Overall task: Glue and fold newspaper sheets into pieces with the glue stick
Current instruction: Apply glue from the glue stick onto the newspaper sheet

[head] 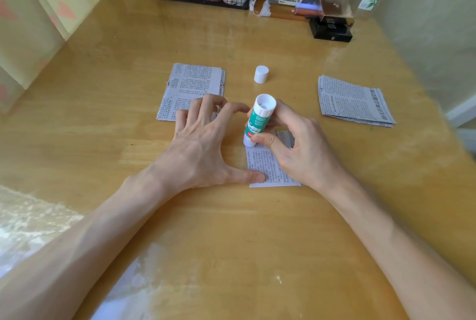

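Left hand (203, 144) is spread wide, holding nothing, thumb pinning a small newspaper piece (268, 165) to the table (231, 229), fingertips by the folded pile (190, 82). Glue stick (258, 120) sits tilted on that piece, tip probably touching, with the right hand (296, 144) wrapped round it. Cap (261, 74) stands behind, sheet stack (353, 100) far right.

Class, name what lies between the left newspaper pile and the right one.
Head view: the white cap stands upright on the table between them; slightly nearer, the right hand grips the glue stick.
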`<action>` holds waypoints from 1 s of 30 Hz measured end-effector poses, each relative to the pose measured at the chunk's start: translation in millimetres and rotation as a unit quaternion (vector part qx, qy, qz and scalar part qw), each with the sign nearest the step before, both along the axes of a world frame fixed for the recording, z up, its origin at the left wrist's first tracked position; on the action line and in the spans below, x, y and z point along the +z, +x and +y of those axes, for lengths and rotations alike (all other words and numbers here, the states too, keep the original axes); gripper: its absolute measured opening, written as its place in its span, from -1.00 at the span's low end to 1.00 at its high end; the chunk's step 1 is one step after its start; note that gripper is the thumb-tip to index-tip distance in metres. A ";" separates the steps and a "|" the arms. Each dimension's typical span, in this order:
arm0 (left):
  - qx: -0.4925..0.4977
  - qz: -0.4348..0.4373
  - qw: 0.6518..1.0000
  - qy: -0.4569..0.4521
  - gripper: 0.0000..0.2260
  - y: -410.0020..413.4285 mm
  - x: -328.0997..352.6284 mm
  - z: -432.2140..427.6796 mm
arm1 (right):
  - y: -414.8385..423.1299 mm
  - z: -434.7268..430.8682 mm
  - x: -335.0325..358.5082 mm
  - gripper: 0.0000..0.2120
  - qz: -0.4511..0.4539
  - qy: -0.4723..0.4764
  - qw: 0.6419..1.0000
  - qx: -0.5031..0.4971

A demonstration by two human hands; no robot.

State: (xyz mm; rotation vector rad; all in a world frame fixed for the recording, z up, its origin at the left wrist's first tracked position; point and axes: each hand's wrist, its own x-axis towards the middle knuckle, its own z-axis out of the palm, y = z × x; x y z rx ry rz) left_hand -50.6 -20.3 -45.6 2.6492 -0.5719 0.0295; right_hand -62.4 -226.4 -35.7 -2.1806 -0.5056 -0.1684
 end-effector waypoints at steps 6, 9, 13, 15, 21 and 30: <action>0.003 0.005 1.000 0.003 0.06 -0.9 0.5 -0.8 | 5.5 4.4 -0.7 -0.78 -0.012 -0.005 1.000 -0.013; 0.004 0.002 1.000 0.006 0.04 -0.7 0.2 -1.0 | 8.1 5.4 -2.7 -0.79 -0.021 -0.003 1.000 -0.022; 0.004 0.001 1.000 0.006 0.05 -0.1 -1.2 -0.8 | 11.5 6.1 -6.7 -0.81 -0.026 0.007 0.999 -0.031; 0.004 0.000 1.000 0.005 0.07 0.0 -1.3 -0.9 | 11.8 5.3 -7.3 -0.82 -0.023 0.027 0.999 -0.030; 0.006 0.005 1.000 0.010 0.11 0.0 -1.4 -0.7 | 6.8 -4.3 2.5 -0.75 -0.021 0.161 0.986 -0.034; 0.008 -0.004 1.000 0.009 0.09 0.6 -3.6 -0.2 | -11.6 -15.8 6.8 -0.78 0.061 0.086 0.994 0.042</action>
